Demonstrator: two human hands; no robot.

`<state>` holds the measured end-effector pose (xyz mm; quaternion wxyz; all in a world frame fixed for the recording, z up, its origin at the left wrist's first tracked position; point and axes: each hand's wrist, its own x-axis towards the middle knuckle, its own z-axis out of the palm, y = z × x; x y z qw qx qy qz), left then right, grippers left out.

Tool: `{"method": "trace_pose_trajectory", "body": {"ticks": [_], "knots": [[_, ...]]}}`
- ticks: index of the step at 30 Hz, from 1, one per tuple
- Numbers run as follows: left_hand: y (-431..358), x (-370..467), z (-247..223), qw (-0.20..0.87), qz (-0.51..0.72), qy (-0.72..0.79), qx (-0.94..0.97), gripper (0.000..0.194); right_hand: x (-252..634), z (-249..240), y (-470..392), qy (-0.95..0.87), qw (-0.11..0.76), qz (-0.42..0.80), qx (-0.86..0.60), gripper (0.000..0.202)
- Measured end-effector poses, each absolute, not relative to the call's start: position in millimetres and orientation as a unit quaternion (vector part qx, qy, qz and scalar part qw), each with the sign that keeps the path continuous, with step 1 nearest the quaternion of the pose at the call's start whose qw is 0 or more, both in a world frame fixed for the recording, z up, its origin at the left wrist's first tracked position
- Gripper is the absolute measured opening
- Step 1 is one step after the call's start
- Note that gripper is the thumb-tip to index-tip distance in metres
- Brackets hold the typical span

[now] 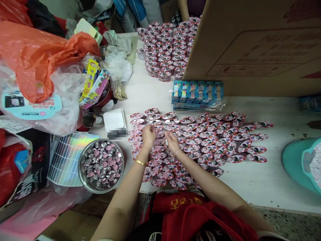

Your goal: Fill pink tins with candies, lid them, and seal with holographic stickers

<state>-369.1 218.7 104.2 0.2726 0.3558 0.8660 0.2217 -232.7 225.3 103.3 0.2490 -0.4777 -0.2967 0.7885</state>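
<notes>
Many small oval red-and-white printed boxes [192, 141] stand close together on the white table, most with a round hole in the top. Several at the left side have a pink round piece in the hole. My left hand [149, 136] is closed over the left rows, its fingertips at a small pink disc [155, 130] on one box. Just to its right, my right hand [172, 143] is pinched, with a small pale round piece [167, 142] showing at its fingers. A steel bowl [79, 167] at the left holds many small pink-and-silver round pieces.
Behind the rows lies a plastic-wrapped pack of blue boxes [198, 93], beside a large cardboard carton [250, 50]. More oval boxes [165, 53] are stacked at the back, near another person's arm [184, 10]. A teal tub [296, 164] stands right; bags [37, 57] crowd the left.
</notes>
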Motion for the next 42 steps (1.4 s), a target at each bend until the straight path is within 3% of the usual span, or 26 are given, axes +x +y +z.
{"method": "trace_pose_trajectory", "body": {"ticks": [7, 13, 17, 22, 27, 30, 33, 38, 42], "knots": [[246, -388, 106, 0.268, -0.089, 0.864, 0.416, 0.03, -220, 94, 225, -0.293, 0.213, 0.792, -0.491, 0.042], [251, -399, 109, 0.255, -0.148, 0.853, 0.431, 0.045, -230, 88, 220, -0.297, 0.209, 0.79, -0.494, 0.053], [240, -392, 106, 0.269, -0.028, 0.855, 0.442, 0.033, -231, 88, 225, -0.294, 0.238, 0.775, -0.507, 0.067], [206, -350, 104, 0.505, 0.338, 0.708, 0.36, 0.025, -227, 96, 228, -0.298, 0.239, 0.774, -0.505, 0.072], [203, -340, 101, 0.474, 0.395, 0.735, 0.281, 0.012, -237, 98, 226, -0.273, 0.239, 0.788, -0.497, 0.059], [225, -365, 101, 0.363, 0.335, 0.814, 0.306, 0.008, -237, 102, 231, -0.197, 0.257, 0.827, -0.459, 0.037], [250, -390, 102, 0.257, 0.183, 0.883, 0.349, 0.008, -230, 106, 238, -0.118, 0.244, 0.871, -0.409, 0.02], [275, -405, 107, 0.253, -0.048, 0.878, 0.402, 0.023, -224, 106, 245, -0.095, 0.229, 0.877, -0.412, 0.026], [283, -410, 109, 0.267, -0.135, 0.858, 0.418, 0.035, -232, 101, 245, -0.1, 0.226, 0.85, -0.465, 0.038]]}}
